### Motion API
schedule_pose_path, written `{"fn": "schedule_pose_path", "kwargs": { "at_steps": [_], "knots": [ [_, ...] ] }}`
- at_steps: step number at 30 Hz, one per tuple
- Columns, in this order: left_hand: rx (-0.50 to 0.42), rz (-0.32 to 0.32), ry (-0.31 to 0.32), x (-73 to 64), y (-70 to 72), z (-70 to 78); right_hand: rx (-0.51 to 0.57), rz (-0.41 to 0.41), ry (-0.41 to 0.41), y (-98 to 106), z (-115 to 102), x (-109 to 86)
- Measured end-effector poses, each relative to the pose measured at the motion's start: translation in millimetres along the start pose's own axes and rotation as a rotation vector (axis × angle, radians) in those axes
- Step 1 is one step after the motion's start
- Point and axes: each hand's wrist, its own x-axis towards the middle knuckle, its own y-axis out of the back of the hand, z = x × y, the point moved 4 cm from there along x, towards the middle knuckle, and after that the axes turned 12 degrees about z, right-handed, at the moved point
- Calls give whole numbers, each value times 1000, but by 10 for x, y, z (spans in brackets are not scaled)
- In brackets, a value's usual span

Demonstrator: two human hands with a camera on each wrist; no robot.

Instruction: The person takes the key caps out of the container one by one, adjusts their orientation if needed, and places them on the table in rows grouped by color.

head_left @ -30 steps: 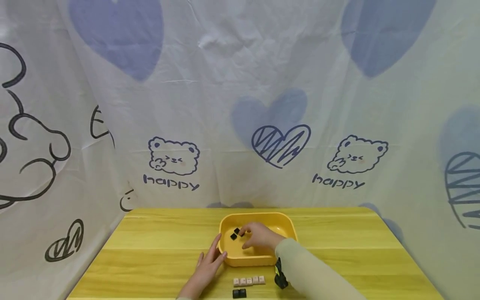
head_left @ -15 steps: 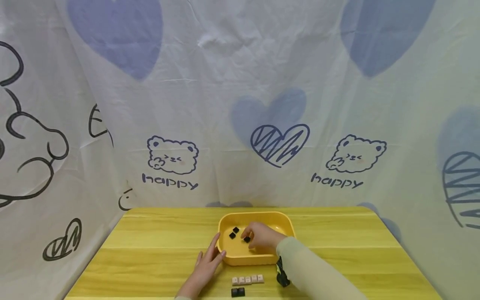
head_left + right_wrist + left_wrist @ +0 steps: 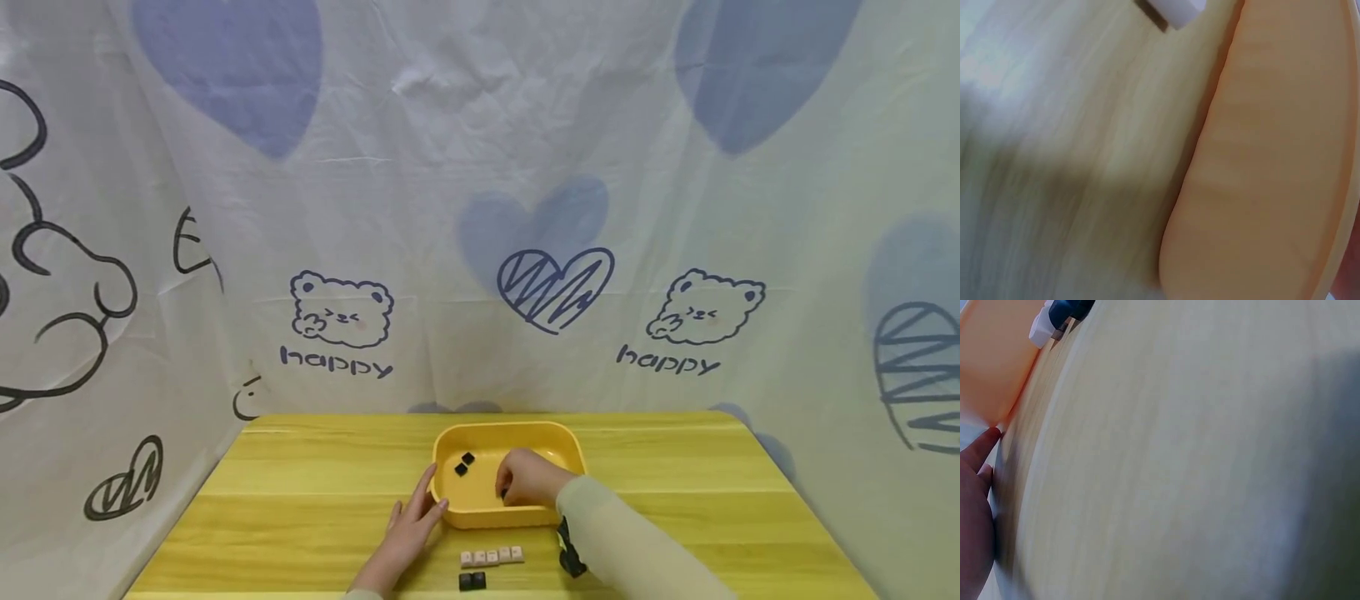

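Inside the yellow tray point(image 3: 510, 520), my right hand point(image 3: 531, 478) pinches a small black keycap point(image 3: 504, 493) close over the tray's floor, its fingers largely covering it. Two other black keycaps point(image 3: 465, 463) lie loose in the tray's left part. With fairly straight fingers, my left hand point(image 3: 407, 531) touches the tray's left side and near corner. The left wrist view catches that hand point(image 3: 972, 509) at the tray wall point(image 3: 994, 359). In the right wrist view the tray wall point(image 3: 1266, 156) hides nearly all of the right hand.
In front of the tray, a row of several white keycaps point(image 3: 492, 557) lies on the wood-grain table point(image 3: 300, 500). Nearer still sits a pair of black keycaps point(image 3: 472, 581). A patterned cloth point(image 3: 450, 167) hangs behind the table.
My right hand has moved right and toward the near side of the tray, its fingers closing round a black keycap away from the other two. The left hand has stayed at the tray.
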Motion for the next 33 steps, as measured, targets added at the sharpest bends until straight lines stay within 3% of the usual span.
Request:
{"fn": "schedule_pose_path", "kwargs": {
  "at_steps": [5,12,22,27,33],
  "knots": [
    [2,8,6,6,-1,1,-44,7,32,61,24,-61],
    [-10,5,10,4,7,32,-15,30,39,228,48,-122],
    [-6,13,-9,-6,-1,51,-63,91,187,416,-56,-245],
    [-13,10,-3,-2,-12,34,-38,109,242,474,-130,-369],
    [-9,6,20,11,-15,0,39,106,248,494,-186,-485]
  ]
}}
